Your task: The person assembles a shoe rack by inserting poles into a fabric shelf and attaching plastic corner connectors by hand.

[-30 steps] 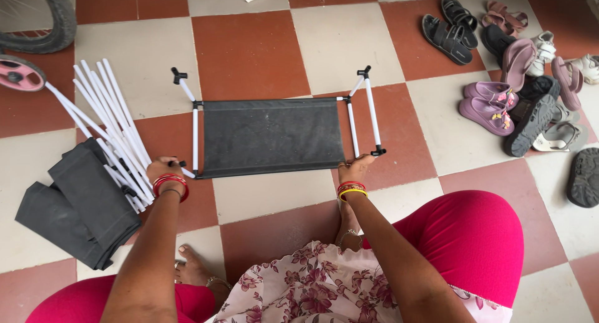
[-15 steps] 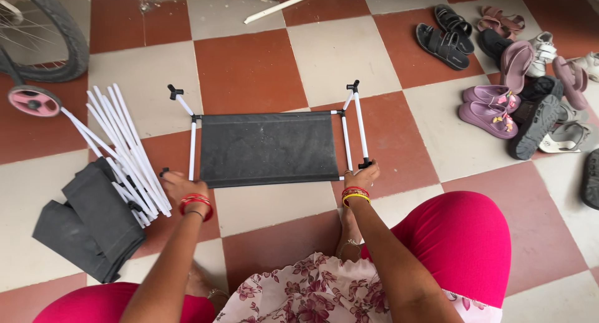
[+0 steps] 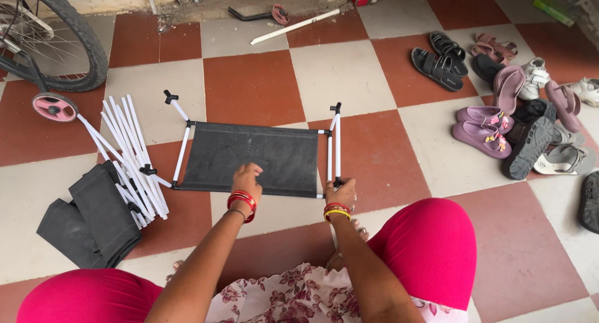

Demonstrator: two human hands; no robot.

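Your left hand (image 3: 247,177) has left the corner, flat (released) on black fabric panel (image 3: 249,157); right hand (image 3: 340,192) grasping white rod (image 3: 337,145), now folded inward.

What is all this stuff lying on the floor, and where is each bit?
Fabric panel: one, black, framed by white rods, floor centre.
Loose rods: a bundle, white, left of the panel.
Folded fabric: one pile, dark grey, far left.
Bicycle wheel: one, black, top left.
Small wheel: one, pink, below it.
Shoes: many, mixed colours, right.
Left hand: on the panel's near edge.
Right hand: at the panel's near right corner.
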